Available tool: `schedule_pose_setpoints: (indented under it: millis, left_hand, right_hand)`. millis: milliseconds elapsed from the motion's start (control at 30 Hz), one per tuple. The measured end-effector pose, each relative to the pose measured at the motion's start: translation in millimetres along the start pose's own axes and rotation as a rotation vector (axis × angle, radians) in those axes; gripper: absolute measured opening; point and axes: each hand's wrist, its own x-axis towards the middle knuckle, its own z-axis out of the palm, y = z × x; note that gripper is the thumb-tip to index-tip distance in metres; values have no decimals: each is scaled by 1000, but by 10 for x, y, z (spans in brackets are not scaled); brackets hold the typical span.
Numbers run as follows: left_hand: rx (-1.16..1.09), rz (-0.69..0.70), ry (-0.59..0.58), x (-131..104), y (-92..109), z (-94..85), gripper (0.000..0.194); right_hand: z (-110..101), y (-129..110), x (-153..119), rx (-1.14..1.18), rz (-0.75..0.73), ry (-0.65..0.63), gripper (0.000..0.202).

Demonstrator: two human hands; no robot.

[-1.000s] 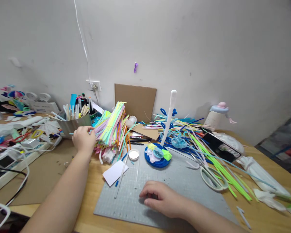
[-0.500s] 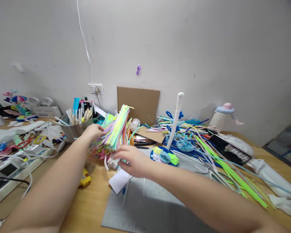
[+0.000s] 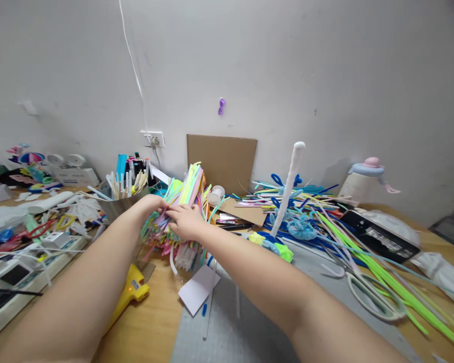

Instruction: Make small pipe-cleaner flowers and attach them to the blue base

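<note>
A large heap of pastel pipe cleaners (image 3: 191, 189) stands left of centre, its stems leaning up and to the right. At the heap's left side is my left hand (image 3: 154, 204), its fingers partly hidden among the stems. Fingers spread, my right hand (image 3: 185, 220) lies over the front of the heap, its fingertips close to my left hand. Right of my hands, a white fuzzy stick (image 3: 287, 189) rises from a blue base with yellow, green and blue fuzzy pieces (image 3: 270, 243).
A yellow glue gun (image 3: 134, 287) and white paper (image 3: 199, 289) lie in front. Scissors (image 3: 376, 297), green pipe cleaners (image 3: 363, 262), a phone (image 3: 380, 234) and a bottle (image 3: 361, 181) are at right. A stick-filled container (image 3: 121, 201) and power strip (image 3: 30, 287) are at left.
My right hand has moved up and left from the heap's lower front onto its stems, nearer my left hand. The view has shifted slightly, showing more of the glue gun.
</note>
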Motion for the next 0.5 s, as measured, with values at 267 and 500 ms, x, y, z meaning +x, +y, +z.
schedule_pose_setpoints:
  millis: [267, 500]
  left_hand:
    - [-219, 149, 140, -3, 67, -58, 16]
    - [-543, 279, 223, -381, 439, -287, 28]
  right_hand:
    - [118, -53, 84, -47, -8, -36, 44]
    - [156, -59, 79, -56, -8, -64, 45]
